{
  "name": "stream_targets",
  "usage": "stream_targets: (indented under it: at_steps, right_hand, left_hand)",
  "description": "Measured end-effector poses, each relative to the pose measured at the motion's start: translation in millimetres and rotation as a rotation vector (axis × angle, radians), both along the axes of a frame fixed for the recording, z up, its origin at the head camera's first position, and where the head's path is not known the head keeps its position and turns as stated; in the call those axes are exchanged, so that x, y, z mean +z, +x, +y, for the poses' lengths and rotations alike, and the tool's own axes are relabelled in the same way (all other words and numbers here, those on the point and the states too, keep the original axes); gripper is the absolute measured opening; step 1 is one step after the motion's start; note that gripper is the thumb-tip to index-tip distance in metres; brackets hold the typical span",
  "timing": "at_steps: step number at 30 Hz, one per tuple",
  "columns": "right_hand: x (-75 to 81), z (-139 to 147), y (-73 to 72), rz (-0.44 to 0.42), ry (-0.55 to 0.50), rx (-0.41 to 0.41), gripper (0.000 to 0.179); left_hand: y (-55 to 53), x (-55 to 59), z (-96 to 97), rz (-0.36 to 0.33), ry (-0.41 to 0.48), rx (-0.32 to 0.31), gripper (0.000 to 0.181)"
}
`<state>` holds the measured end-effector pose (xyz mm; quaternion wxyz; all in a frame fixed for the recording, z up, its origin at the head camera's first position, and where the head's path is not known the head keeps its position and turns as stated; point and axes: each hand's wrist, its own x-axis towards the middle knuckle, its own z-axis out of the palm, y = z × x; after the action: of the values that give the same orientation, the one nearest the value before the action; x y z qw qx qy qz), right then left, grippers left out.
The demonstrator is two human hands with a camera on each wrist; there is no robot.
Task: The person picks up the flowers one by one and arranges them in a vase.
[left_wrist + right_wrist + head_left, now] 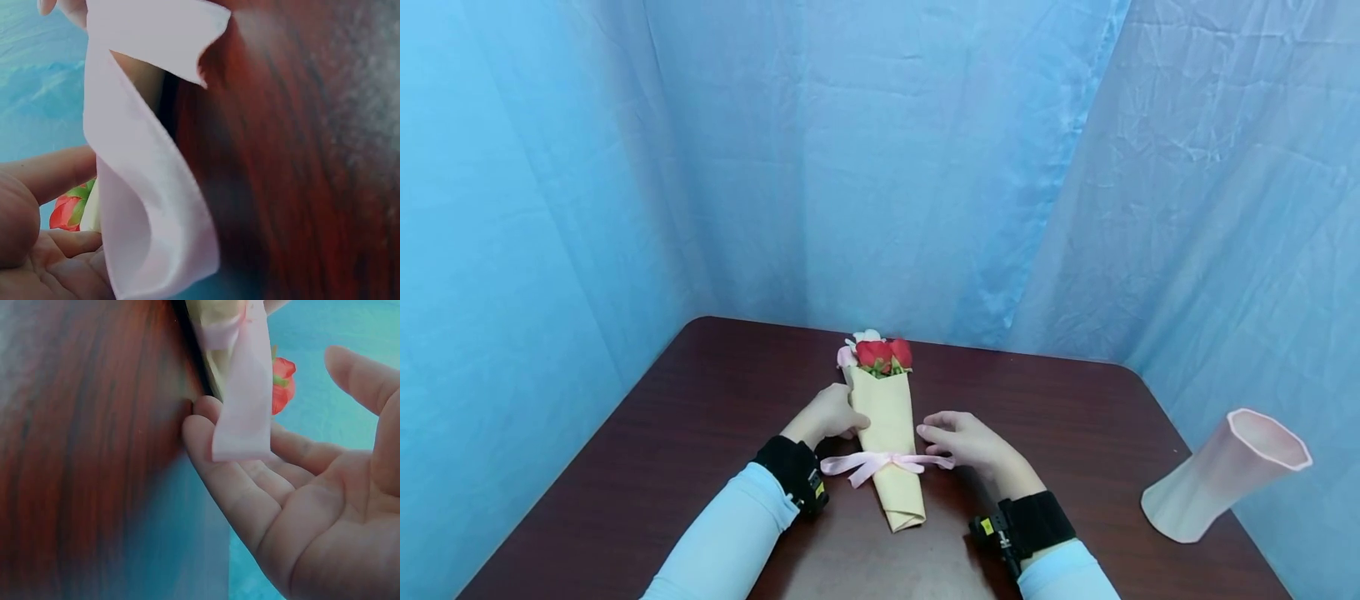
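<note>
A bouquet of red, white and pink flowers (874, 356), wrapped in cream paper (883, 408), lies on the table with its blooms toward the far edge. A pink ribbon (887, 461) is tied in a bow around its lower part. My left hand (831, 414) grips the wrap's left side, thumb over the paper; in the left wrist view the ribbon hides its fingertips. Just right of the wrap is my right hand (967, 442), thumb and fingers apart. In the right wrist view a ribbon tail (244, 419) hangs across its fingers (240, 494), which are loosely bent.
A pale pink-and-white vase (1225, 475) stands at the right side of the dark wooden table (737, 375). Blue curtains (880, 167) surround the table behind and at both sides.
</note>
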<state>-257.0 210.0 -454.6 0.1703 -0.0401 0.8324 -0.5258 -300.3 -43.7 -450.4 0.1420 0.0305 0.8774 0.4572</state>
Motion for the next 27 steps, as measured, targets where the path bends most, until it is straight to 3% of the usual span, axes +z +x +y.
stream_targets:
  at_steps: [6, 13, 27]
  right_hand:
    - [4.9, 3, 9.5, 0.011, 0.048, 0.071, 0.055]
    - [11.1, 5, 20.8, 0.010, 0.089, 0.105, 0.050]
    - [13.4, 14, 30.2, 0.032, 0.138, 0.177, 0.047]
  left_hand:
    - [8.8, 1.1, 1.9, 0.030, -0.050, -0.059, 0.026]
    - [17.1, -0.2, 6.2, 0.045, -0.045, -0.102, 0.033]
    - [22.2, -0.6, 11.3, 0.063, -0.092, -0.143, 0.036]
